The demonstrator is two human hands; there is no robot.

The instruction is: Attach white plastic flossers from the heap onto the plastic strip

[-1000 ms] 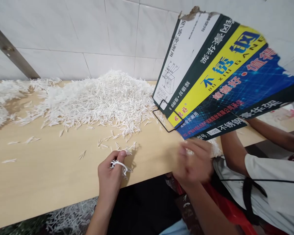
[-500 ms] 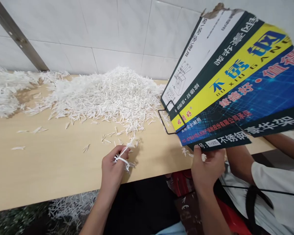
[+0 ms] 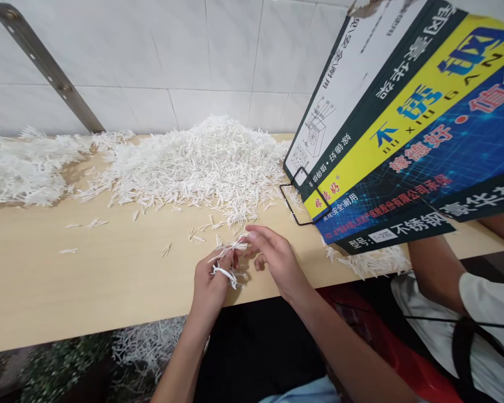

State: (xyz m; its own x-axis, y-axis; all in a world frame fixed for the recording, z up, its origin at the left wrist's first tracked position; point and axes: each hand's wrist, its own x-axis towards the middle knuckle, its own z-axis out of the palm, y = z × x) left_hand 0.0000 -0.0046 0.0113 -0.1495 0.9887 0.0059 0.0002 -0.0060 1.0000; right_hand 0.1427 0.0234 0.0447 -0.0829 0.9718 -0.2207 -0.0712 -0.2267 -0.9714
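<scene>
My left hand (image 3: 213,280) is closed on a small bunch of thin white plastic sprigs (image 3: 231,274), whose strands stick out past the thumb and fingertips. Beside it, my right hand (image 3: 277,263) reaches in from the right with fingers bent and apart. Its fingertips are at the ends of the strands, and whether they grip any is hidden. Behind both hands, a large heap of short white plastic sprigs (image 3: 201,162) lies on the wooden table (image 3: 121,285), with a few loose sprigs (image 3: 166,250) in front.
A printed cardboard panel (image 3: 386,151) stands at the right, with a black wire frame (image 3: 304,196) at its lower corner. Partly behind it are a person's arm (image 3: 437,271) and more sprigs (image 3: 373,262). A metal strip (image 3: 46,67) runs down the tiled wall. White strands (image 3: 151,347) lie below the table edge.
My right hand has moved left from the cardboard panel's lower edge to the bunch in my left hand. The view has shifted slightly.
</scene>
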